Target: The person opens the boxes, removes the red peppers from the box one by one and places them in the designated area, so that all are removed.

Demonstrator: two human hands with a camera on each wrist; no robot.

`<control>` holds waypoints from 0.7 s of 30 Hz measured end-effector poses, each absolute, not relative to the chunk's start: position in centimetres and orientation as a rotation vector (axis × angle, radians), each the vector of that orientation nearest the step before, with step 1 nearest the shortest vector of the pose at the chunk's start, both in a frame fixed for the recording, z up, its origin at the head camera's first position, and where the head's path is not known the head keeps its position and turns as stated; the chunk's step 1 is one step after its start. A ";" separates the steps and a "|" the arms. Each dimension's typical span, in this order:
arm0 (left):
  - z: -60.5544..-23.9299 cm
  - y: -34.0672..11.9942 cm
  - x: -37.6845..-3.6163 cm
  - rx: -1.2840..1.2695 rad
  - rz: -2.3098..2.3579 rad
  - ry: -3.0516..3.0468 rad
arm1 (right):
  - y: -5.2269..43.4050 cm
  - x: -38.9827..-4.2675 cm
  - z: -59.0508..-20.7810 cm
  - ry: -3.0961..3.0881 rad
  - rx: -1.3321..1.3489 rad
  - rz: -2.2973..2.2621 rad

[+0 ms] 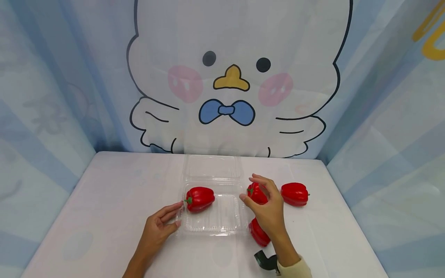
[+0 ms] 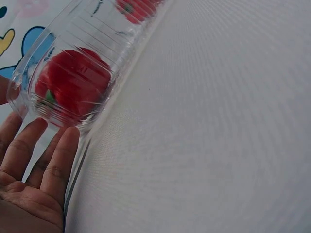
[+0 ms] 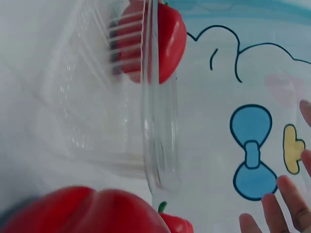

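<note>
Red bell pepper [image 1: 257,194], held just off the table [image 1: 104,200] in the right hand [image 1: 267,210], sits at the 3 o'clock edge of the clear plastic clamshell container [image 1: 222,224]; thumb and fingers curl around it from above, a grip that lets it clear the tray's rim. The left hand [image 1: 160,228] lies at the container's 9 o'clock side, fingers straight and relaxed against the wall, which I judge steadies the light tray so it won't slide. One pepper in the tray [image 1: 199,198] already lies at its 10 o'clock corner, stem toward the left hand, leaving the rest of the floor free. The lid [image 1: 213,166] is folded back flat at 12 o'clock. Two more peppers wait outside: the far-right pepper [image 1: 294,194] at 3 o'clock and the near pepper [image 1: 259,233] at 5 o'clock, partly hidden under the right wrist.
</note>
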State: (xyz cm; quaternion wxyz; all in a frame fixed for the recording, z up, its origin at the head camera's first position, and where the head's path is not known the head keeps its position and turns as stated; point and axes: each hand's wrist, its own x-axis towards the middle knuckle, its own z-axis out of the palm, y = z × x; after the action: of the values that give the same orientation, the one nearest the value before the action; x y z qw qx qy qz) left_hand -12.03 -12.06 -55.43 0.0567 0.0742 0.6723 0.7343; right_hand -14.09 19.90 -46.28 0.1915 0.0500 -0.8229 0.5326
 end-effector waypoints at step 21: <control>-55.4 -11.9 -12.0 0.212 2.224 2.049 | 15.9 -14.0 -47.8 -2.366 0.218 1.648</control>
State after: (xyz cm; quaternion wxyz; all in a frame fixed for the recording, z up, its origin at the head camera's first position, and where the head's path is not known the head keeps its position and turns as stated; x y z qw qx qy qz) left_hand -12.03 -11.95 -55.37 0.0552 0.0699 0.6749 0.7325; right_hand -14.04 15.92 -47.80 0.1246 0.0746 -0.8119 0.5655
